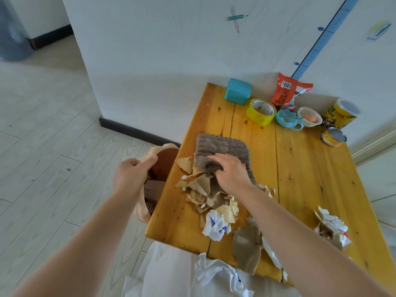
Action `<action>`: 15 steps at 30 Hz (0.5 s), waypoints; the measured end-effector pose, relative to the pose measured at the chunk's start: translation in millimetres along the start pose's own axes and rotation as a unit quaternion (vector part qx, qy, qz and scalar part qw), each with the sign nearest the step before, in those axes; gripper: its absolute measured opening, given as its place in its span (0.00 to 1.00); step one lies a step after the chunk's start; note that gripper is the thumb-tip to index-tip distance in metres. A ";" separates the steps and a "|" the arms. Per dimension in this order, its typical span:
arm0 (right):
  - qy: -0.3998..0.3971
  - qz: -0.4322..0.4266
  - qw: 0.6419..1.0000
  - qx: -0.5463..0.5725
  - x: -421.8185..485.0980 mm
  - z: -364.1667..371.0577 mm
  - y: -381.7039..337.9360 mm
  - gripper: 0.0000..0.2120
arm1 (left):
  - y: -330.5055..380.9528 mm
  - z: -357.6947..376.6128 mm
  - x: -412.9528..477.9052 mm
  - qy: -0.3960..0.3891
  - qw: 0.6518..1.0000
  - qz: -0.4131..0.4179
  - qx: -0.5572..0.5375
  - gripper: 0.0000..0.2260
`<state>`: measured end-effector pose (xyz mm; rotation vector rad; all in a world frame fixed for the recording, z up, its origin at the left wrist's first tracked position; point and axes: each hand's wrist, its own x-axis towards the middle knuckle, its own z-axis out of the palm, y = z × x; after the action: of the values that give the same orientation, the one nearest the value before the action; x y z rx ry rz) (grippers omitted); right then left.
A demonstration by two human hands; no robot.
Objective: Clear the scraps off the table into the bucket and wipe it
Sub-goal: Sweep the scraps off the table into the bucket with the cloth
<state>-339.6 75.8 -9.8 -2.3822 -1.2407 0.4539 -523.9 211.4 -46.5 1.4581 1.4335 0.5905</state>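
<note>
- The right hand (230,173) lies on the near end of the brown cloth (225,146). Its fingers are curled round a bunched fold, so it is grasping the cloth. The rest of the cloth lies flat on the yellow wooden surface (300,168).
- The scraps (201,189) are torn pieces of brown cardboard, heaped against the near-left side of the cloth. Some touch it, and the heap is close to the left edge of the surface.
- The bucket (167,161) is left of the cloth, off the surface and just beside its left edge. Dark pieces lie inside it.
- The left hand (130,174) is clenched on the pale rim of the bucket, on the side far from the cloth.
- A crumpled white paper (215,227) with blue print lies nearer to the person than the cloth and touches the heap.
- A large grey-brown cardboard piece (246,247) lies nearer again, at the near edge.
- A second small pile (331,226) of paper and cardboard lies right of the cloth and nearer, well apart from it.
- Behind the cloth, along the wall, stand a teal box (237,92), a yellow-green tape roll (261,111), an orange packet (288,91), a blue cup (288,118), a white bowl (310,118) with an egg, a yellow can (340,114) and a small tin (334,137) — all apart from the cloth.
</note>
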 end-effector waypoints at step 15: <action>-0.071 -0.092 0.990 -0.084 10.6 33.3 -54.9 0.23 | -3.1 -0.3 -8.7 -0.010 0.997 -0.047 -0.056 0.20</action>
<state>-387.4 120.0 -12.0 -2.3761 -1.6028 0.4847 -527.3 202.7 -46.6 1.2987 1.4210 0.5865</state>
